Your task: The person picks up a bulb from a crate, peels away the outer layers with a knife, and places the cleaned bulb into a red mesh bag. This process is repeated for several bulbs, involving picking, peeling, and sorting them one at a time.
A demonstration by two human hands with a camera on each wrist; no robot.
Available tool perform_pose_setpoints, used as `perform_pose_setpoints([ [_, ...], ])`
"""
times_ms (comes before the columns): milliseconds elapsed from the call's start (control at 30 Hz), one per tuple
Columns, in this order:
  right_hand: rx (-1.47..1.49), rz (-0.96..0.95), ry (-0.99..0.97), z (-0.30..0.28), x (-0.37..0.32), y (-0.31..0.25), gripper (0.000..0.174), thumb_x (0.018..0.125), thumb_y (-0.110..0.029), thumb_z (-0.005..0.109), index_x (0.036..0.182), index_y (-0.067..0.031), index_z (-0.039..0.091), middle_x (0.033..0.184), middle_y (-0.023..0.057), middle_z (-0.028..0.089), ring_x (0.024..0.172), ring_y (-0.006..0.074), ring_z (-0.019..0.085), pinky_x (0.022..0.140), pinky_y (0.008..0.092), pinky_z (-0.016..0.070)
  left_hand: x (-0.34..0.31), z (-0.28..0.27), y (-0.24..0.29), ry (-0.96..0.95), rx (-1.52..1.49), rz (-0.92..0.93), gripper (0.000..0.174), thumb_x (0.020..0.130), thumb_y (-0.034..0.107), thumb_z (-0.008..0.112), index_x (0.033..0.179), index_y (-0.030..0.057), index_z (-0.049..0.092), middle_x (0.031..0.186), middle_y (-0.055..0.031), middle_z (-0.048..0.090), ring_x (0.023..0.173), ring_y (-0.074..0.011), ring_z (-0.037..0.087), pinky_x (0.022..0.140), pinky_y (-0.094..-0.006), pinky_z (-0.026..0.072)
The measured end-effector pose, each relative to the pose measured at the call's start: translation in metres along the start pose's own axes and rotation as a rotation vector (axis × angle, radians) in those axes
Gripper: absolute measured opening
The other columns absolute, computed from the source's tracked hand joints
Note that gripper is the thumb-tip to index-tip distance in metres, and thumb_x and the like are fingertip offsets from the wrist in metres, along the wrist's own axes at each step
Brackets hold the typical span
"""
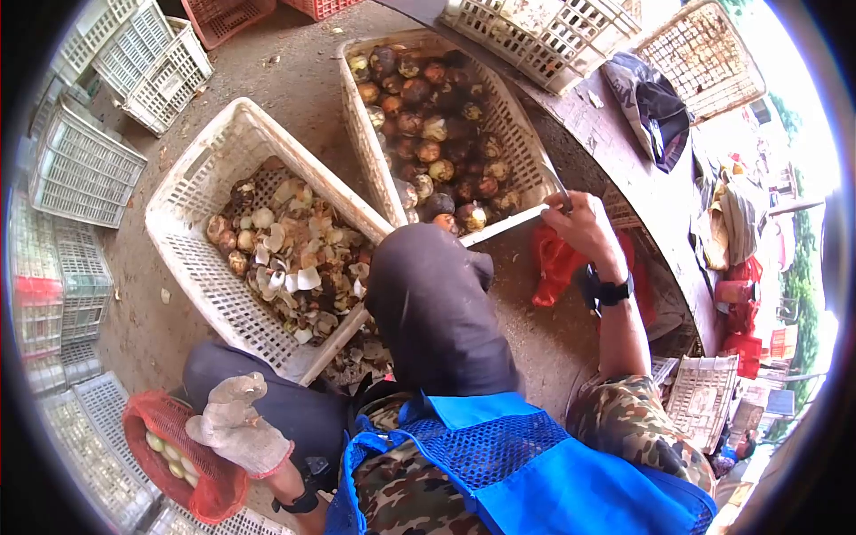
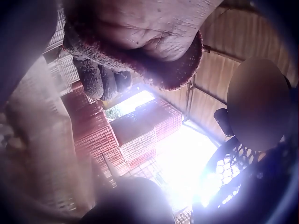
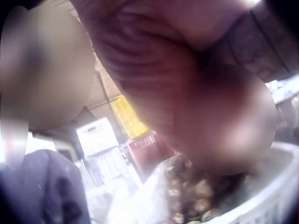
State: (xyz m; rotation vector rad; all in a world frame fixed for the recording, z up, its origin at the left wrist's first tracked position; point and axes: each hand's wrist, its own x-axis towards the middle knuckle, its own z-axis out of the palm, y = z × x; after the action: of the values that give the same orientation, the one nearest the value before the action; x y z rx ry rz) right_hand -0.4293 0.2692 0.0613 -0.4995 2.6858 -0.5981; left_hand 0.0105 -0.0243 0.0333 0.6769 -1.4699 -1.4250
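Observation:
My right hand [image 1: 584,234], bare with a dark wristband, holds a knife [image 1: 556,183] by the near corner of a crate [image 1: 364,134] full of brown, round, bulb-like produce [image 1: 434,129]. The thin blade points up and away. My left hand [image 1: 236,423], in a soiled pale glove [image 2: 96,77], hangs beside a red mesh bag [image 1: 160,490] with its thumb raised and no object showing in its grasp. Several peeled, pale round pieces [image 1: 176,464] lie inside the bag. The right wrist view shows the palm [image 3: 140,60] close up, the knife hidden.
A second crate [image 1: 192,259] between the legs holds peelings [image 1: 303,276] and some whole bulbs. Stacked crates [image 1: 85,160] line the left side. Along the right, a curved tabletop [image 1: 646,205] carries a crate [image 1: 562,36] and a dark cloth [image 1: 646,102]. A red bag [image 1: 555,267] lies beneath.

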Motion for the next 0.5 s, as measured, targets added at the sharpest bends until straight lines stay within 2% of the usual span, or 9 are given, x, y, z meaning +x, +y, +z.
perform_pose_setpoints([
  [33, -0.063, -0.094, 0.062, 0.006, 0.004, 0.003, 0.026, 0.082, -0.021, 0.069, 0.1, -0.0023, 0.074, 0.093, 0.0195, 0.071, 0.089, 0.0329, 0.07, 0.08, 0.0387, 0.0544, 0.001, 0.012, -0.001, 0.067, 0.055, 0.047, 0.026, 0.098, 0.02, 0.048, 0.079, 0.0026, 0.053, 0.091, -0.026, 0.068, 0.074, -0.0327, 0.069, 0.059, -0.0346, 0.0593],
  [100, -0.191, -0.285, 0.195, 0.015, 0.025, 0.009, 0.025, 0.081, -0.023, 0.072, 0.096, -0.0021, 0.073, 0.087, 0.018, 0.071, 0.082, 0.0302, 0.07, 0.073, 0.0375, 0.0543, 0.004, 0.017, -0.003, 0.055, 0.068, 0.012, 0.025, 0.098, 0.019, 0.048, 0.078, 0.0031, 0.051, 0.091, -0.026, 0.068, 0.074, -0.0329, 0.069, 0.058, -0.0348, 0.0594],
  [200, -0.142, -0.239, -0.104, 0.021, 0.063, -0.009, 0.027, 0.08, -0.022, 0.072, 0.099, -0.003, 0.074, 0.085, 0.0189, 0.07, 0.075, 0.0285, 0.07, 0.07, 0.0388, 0.0547, 0.004, 0.023, -0.006, 0.074, 0.087, -0.05, 0.025, 0.097, 0.018, 0.048, 0.077, 0.0033, 0.05, 0.09, -0.0265, 0.067, 0.073, -0.0328, 0.069, 0.058, -0.0349, 0.0595],
  [300, -0.314, -0.367, -0.214, 0.046, 0.099, -0.012, 0.033, 0.078, -0.025, 0.071, 0.101, -0.0006, 0.073, 0.075, 0.0156, 0.07, 0.071, 0.0312, 0.07, 0.07, 0.037, 0.0571, 0.005, 0.026, -0.01, 0.04, 0.091, -0.077, 0.025, 0.096, 0.017, 0.049, 0.076, 0.003, 0.049, 0.09, -0.0268, 0.067, 0.073, -0.0327, 0.069, 0.057, -0.0348, 0.0593],
  [400, -0.26, -0.201, -0.568, 0.07, 0.123, -0.015, 0.034, 0.078, -0.027, 0.071, 0.099, -0.0006, 0.073, 0.077, 0.0155, 0.071, 0.072, 0.027, 0.072, 0.068, 0.0355, 0.0578, 0.007, 0.034, -0.011, 0.042, 0.104, -0.074, 0.025, 0.097, 0.017, 0.049, 0.076, 0.0028, 0.048, 0.09, -0.0265, 0.067, 0.073, -0.0324, 0.068, 0.056, -0.0344, 0.0591],
  [433, -0.382, -0.304, -0.629, 0.082, 0.131, -0.011, 0.038, 0.077, -0.031, 0.073, 0.099, 0.0004, 0.073, 0.076, 0.0155, 0.072, 0.072, 0.0238, 0.073, 0.066, 0.0345, 0.0582, 0.008, 0.037, -0.012, 0.055, 0.112, -0.07, 0.025, 0.097, 0.017, 0.048, 0.076, 0.0028, 0.048, 0.089, -0.0264, 0.067, 0.073, -0.0323, 0.068, 0.056, -0.0343, 0.0591],
  [500, -0.479, -0.268, -0.756, 0.107, 0.144, -0.003, 0.042, 0.076, -0.034, 0.074, 0.104, -0.0019, 0.072, 0.073, 0.0144, 0.072, 0.073, 0.0247, 0.073, 0.068, 0.0357, 0.0578, 0.009, 0.039, -0.013, 0.075, 0.177, -0.063, 0.026, 0.097, 0.019, 0.047, 0.078, 0.003, 0.048, 0.089, -0.0262, 0.067, 0.073, -0.0318, 0.068, 0.056, -0.0339, 0.0588],
])
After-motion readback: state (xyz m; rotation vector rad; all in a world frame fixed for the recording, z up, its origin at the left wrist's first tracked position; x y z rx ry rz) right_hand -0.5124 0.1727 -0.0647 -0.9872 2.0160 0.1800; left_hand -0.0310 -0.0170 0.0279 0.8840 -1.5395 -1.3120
